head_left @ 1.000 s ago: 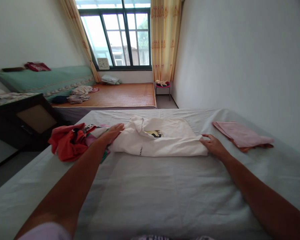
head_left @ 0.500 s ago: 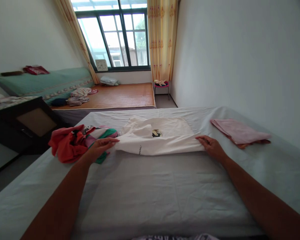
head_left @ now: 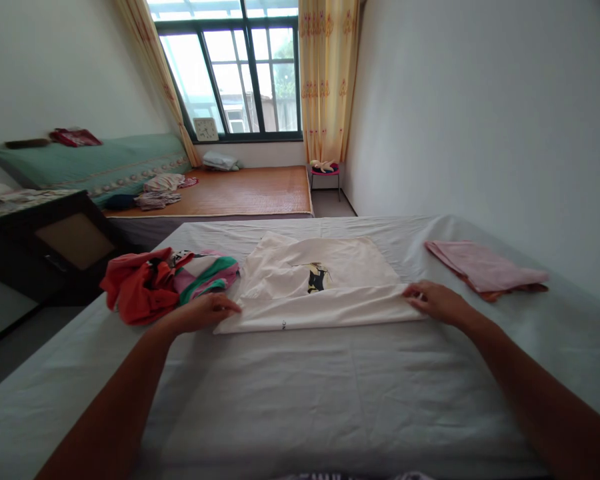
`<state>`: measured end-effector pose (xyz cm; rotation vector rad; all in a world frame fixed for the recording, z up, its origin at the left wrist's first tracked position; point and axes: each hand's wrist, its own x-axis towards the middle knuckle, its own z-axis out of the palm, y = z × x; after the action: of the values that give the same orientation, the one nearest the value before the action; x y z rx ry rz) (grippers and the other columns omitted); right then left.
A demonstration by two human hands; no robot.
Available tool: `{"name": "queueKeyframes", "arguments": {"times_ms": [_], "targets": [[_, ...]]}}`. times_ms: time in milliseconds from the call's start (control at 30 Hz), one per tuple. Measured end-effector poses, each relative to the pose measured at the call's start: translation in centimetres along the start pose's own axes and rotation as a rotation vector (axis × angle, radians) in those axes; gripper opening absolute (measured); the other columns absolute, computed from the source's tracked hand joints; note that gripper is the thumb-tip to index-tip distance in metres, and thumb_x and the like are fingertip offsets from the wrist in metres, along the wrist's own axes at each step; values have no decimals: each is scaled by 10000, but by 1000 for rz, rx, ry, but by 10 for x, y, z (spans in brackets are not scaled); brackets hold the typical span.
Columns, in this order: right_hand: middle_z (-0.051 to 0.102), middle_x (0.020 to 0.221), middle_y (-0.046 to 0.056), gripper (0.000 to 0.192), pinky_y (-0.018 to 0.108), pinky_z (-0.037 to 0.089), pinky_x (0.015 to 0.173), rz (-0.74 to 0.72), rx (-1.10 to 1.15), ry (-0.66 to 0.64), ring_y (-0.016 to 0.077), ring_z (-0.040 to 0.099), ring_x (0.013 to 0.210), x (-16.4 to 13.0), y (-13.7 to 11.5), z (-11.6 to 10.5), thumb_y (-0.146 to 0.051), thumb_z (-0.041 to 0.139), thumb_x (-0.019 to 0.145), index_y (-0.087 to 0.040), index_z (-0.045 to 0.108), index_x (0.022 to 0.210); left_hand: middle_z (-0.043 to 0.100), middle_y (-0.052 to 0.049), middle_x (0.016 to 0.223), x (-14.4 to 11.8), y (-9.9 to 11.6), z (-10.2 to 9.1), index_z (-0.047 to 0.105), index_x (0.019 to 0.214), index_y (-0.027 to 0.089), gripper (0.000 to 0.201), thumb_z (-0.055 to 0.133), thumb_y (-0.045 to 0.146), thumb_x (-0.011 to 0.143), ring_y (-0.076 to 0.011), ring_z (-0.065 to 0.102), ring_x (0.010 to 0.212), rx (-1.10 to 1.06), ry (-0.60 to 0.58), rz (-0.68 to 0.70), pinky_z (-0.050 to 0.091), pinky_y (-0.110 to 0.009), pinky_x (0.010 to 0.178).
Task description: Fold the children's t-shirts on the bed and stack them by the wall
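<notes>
A white T-shirt [head_left: 325,287] with a small dark print lies partly folded on the grey-white bed sheet [head_left: 300,393]. My left hand [head_left: 206,311] pinches its near left corner. My right hand [head_left: 436,301] grips its near right corner. The near edge of the shirt is stretched flat between both hands.
A heap of red, green and pink clothes [head_left: 165,281] lies left of the shirt. A folded pink cloth [head_left: 485,269] rests at the right by the wall. Beyond the bed stand a dark cabinet [head_left: 45,240], a second bed with a mat [head_left: 240,190] and a small stool [head_left: 325,172].
My left hand slid from the shirt's far left side to its near left corner. Both hands drew the near edge toward me, flattening the bunched shirt.
</notes>
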<state>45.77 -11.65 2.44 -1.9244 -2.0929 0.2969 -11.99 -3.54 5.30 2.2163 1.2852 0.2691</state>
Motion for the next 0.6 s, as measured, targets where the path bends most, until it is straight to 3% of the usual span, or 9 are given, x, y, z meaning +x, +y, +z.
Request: {"name": "queueKeyframes", "arguments": {"times_ms": [67, 100, 133, 233, 300, 400, 467, 600], "targets": [[670, 1041, 95, 239, 383, 453, 871, -77, -78, 202, 253, 587, 962, 9, -31, -5, -322, 535, 829, -225, 698, 974, 694, -70, 946, 18, 11, 1, 757, 921, 232, 327, 548, 448, 792, -239, 625, 904, 127, 163, 11, 472, -327, 866], [665, 1073, 100, 256, 391, 436, 917, -150, -70, 237, 252, 574, 1010, 14, -53, -3, -291, 487, 870, -221, 686, 1015, 696, -78, 1005, 29, 19, 5, 749, 942, 226, 330, 512, 416, 814, -253, 620, 962, 168, 230, 17, 453, -349, 920], [665, 1083, 94, 281, 381, 423, 950, -242, -33, 231, 238, 570, 1034, 20, -78, 1, -261, 437, 905, -219, 674, 1048, 696, -80, 1038, 41, 29, 14, 738, 969, 218, 335, 477, 378, 835, -255, 617, 993, 176, 280, 35, 438, -361, 955], [657, 1138, 64, 306, 332, 429, 950, -533, 64, 65, 206, 563, 1079, 42, -152, 29, -214, 393, 934, -233, 648, 1102, 678, -71, 1101, 72, 58, 52, 706, 1014, 209, 334, 414, 255, 859, -231, 598, 1048, 126, 237, 173, 427, -353, 986], [658, 1130, 65, 301, 329, 431, 936, -533, 72, 30, 206, 571, 1075, 61, -188, 54, -215, 408, 937, -239, 631, 1137, 659, -98, 1083, 81, 71, 79, 686, 1006, 188, 301, 419, 226, 873, -239, 575, 1058, 154, 275, 193, 426, -383, 989], [620, 1189, 115, 306, 316, 439, 891, -301, 114, 117, 208, 585, 1048, 98, -210, 81, -287, 431, 947, -186, 597, 1184, 617, -123, 1108, 79, 78, 105, 648, 1024, 183, 266, 410, 222, 913, -254, 524, 1088, 232, 399, 203, 417, -430, 990], [654, 1068, 106, 299, 294, 440, 839, -198, 156, 105, 202, 600, 977, 123, -211, 90, -377, 476, 932, -166, 648, 1056, 607, -118, 1116, 74, 77, 111, 635, 1036, 192, 263, 397, 210, 928, -247, 518, 1080, 267, 403, 247, 417, -428, 990], [627, 714, 9, 292, 235, 413, 663, -206, 285, -53, 157, 579, 738, 159, -205, 96, -444, 631, 811, -161, 648, 741, 601, -107, 1164, 71, 72, 111, 615, 1126, 206, 296, 386, 201, 939, -237, 519, 1103, 309, 392, 266, 403, -414, 1013]]}}
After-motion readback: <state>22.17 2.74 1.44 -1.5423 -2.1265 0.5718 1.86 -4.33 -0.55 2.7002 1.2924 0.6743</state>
